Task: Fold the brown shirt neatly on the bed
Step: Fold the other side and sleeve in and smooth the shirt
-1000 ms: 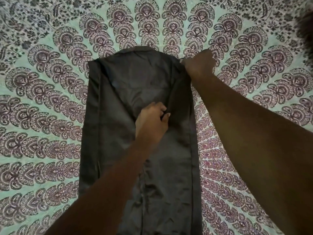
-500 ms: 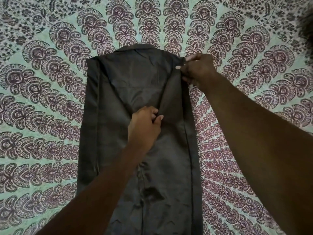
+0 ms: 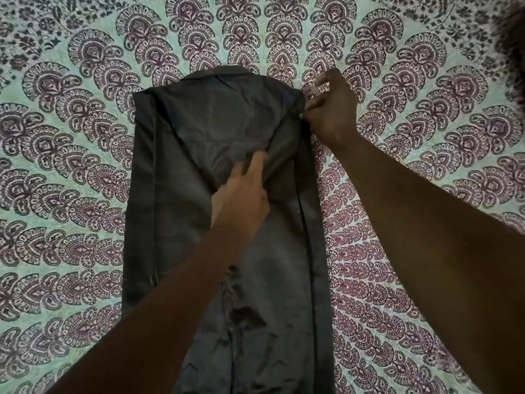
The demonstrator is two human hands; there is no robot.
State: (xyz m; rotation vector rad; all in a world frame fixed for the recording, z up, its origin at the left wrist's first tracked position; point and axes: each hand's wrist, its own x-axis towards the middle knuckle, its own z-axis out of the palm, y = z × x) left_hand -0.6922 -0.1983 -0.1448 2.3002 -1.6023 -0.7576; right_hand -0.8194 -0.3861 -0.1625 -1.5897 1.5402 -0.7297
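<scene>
The dark brown shirt (image 3: 181,200) lies flat on the bed as a long narrow strip, collar end at the far side, both sides turned inward. My left hand (image 3: 241,194) rests on the shirt's middle, fingers pinching a folded-in flap of cloth. At the shirt's far right corner my right hand (image 3: 331,109) pinches the edge at the shoulder. The near end of the shirt runs out of view at the bottom, partly hidden under my left forearm.
The bed is covered by a mint-green sheet (image 3: 65,172) printed with purple paisley fans, spreading on all sides of the shirt. A dark blurred shape (image 3: 511,52) sits at the top right corner.
My left hand has slid a little farther up the shirt's middle with the pinched flap. My right hand stays at the shoulder corner, fingers now closed tighter on the edge.
</scene>
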